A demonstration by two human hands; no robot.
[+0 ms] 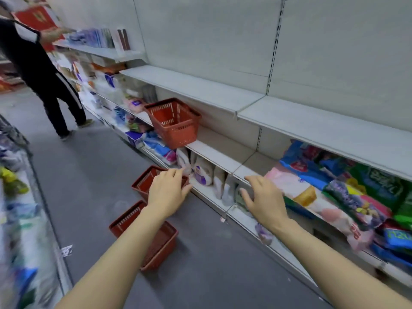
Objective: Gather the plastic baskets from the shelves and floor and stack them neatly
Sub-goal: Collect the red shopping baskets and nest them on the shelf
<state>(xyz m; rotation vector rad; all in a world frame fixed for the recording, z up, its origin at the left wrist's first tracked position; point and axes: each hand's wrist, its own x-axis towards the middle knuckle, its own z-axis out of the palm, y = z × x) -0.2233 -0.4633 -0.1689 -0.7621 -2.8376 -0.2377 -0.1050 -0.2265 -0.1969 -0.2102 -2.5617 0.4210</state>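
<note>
head view: a shop aisle with grey floor [211, 253] and white shelves along the right side. both bare arms reach forward with nothing in them. the left hand [167, 192] is spread, palm down, fingers loosely apart, held in the air over the far floor basket [145, 182]; whether it touches the rim cannot be told. the right hand [265, 199] is likewise spread and empty, fingers a little bent, in front of the edge of the low shelf [209, 192], just beside white bags [201, 172] standing under the middle shelf.

three red plastic baskets show. the shelf basket [175, 123] sits tilted at the front edge of the middle shelf [225, 152], its near end overhanging the edge, its mouth turned up and towards the aisle. the far floor basket stands on the floor close to the foot of the shelves, partly hidden by the left hand. the near floor basket [160, 244] lies on the floor nearer the camera, crossed by the left forearm, apart from the far one.

packets [347, 186] in pink, blue and green crowd the shelf at the right. the top shelf [200, 88] above the shelf basket is bare. at upper left a person [38, 70] in dark clothes stands by the shelves, blurred, with a red box [36, 18] near the raised arm.
</note>
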